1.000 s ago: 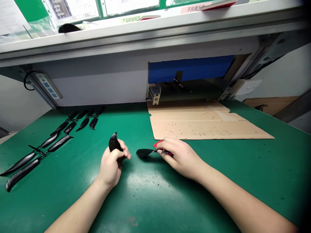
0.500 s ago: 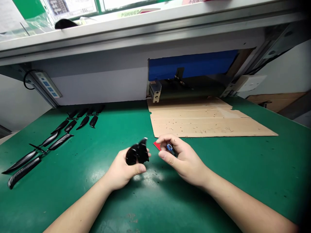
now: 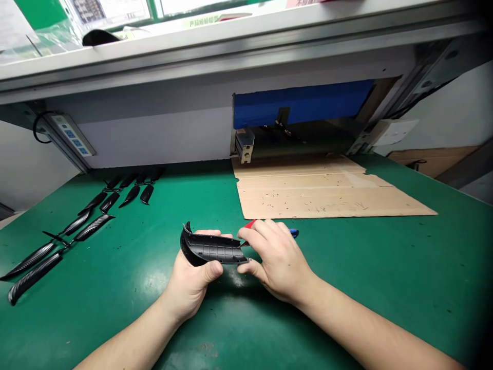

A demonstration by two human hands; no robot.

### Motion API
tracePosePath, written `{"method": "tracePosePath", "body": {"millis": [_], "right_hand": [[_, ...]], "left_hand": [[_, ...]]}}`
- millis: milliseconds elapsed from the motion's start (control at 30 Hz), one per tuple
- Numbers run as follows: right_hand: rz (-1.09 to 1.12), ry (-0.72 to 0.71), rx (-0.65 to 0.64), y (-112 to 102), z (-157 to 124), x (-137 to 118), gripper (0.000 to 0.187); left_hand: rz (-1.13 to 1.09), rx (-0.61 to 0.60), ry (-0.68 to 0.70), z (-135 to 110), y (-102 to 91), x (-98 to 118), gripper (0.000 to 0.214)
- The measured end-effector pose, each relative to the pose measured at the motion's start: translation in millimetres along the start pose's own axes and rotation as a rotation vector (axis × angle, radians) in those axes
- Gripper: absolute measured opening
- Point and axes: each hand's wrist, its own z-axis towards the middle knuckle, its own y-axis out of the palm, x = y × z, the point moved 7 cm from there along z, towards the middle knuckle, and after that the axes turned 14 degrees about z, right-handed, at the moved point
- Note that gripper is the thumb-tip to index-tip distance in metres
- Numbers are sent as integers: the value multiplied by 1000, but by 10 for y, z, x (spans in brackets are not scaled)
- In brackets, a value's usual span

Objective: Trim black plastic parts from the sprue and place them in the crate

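Note:
My left hand (image 3: pixel 194 280) is closed around a curved black plastic shell (image 3: pixel 215 251), thumb along its near edge. The shell's hollow, ribbed inside faces up towards me. At its right end, my right hand (image 3: pixel 279 257) is closed on a small red-and-blue hand tool (image 3: pixel 294 233), mostly hidden by the fingers. The tool's thin dark tip meets the shell's right end, and my right thumb lies against the shell's lower right corner. Exactly what kind of tool it is cannot be made out.
Several glossy black trim pieces (image 3: pixel 94 227) lie in rows on the green tabletop (image 3: pixel 346 288) at the left. A flat cardboard sheet (image 3: pixel 300 198) with dark specks lies beyond my right hand. Behind stand a metal bracket (image 3: pixel 245 146), a blue panel (image 3: pixel 304 105) and a power strip (image 3: pixel 73 134).
The black shell has been turned so that its ribbed inside faces me. My right hand has moved left and turned over, bringing the tool from apart to the shell's right end.

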Motion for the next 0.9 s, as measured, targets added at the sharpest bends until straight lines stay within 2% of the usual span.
{"method": "tracePosePath", "body": {"millis": [233, 467, 533, 667, 767, 833, 900], "right_hand": [[-124, -68, -27, 22, 9, -36, 77], [-89, -107, -35, 42, 3, -44, 65], [-2, -105, -81, 61, 3, -13, 65], [404, -50, -215, 122, 2, 36, 64], [563, 29, -83, 57, 18, 68, 58], [567, 48, 12, 20, 17, 54, 59], [550, 58, 49, 20, 10, 23, 63]], "left_hand": [[100, -37, 54, 1, -57, -3, 52], [196, -89, 148, 9, -78, 60, 46], [214, -97, 173, 13, -67, 83, 45], [136, -100, 138, 20, -16, 60, 41], [-47, -87, 45, 8, 37, 11, 40], [-125, -85, 3, -10, 71, -6, 40], [-164, -93, -20, -24, 97, -14, 40]]}}
